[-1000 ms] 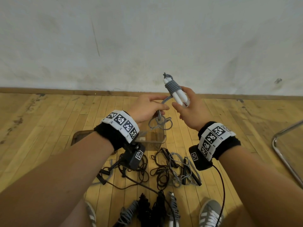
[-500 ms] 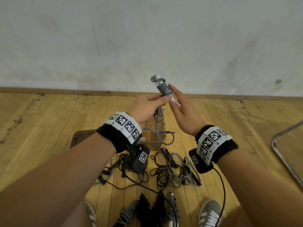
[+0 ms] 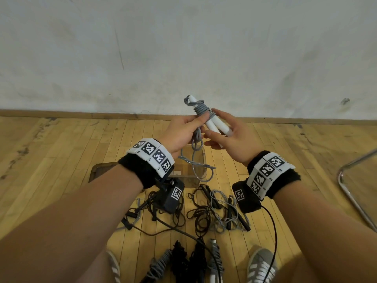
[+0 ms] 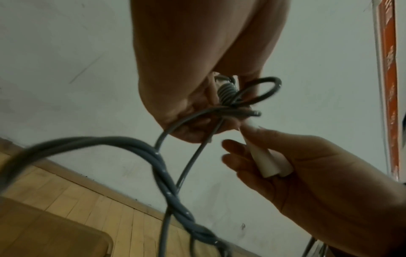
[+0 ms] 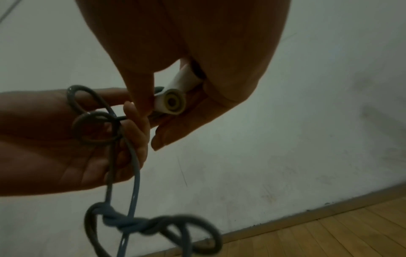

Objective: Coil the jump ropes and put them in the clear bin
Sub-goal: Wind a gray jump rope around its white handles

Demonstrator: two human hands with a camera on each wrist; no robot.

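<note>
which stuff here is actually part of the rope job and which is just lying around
Part of the job:
- grey jump rope with white handles, held by left hand and right hand
- clear bin
- loose ropes on the floor
- coiled ropes by the shoes

Just lying about:
- metal chair leg
- floor hatch

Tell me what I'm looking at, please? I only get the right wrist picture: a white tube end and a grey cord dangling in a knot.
Observer: A jump rope. The head view shows it wound in grey turns round two white handles held side by side.
Operator: Where will it end up?
Observer: Probably the clear bin, which stands on the floor under the hands.
Operator: Is this the only rope?
Observer: No. Loose ropes lie tangled in front of the bin, nearer the person.
</note>
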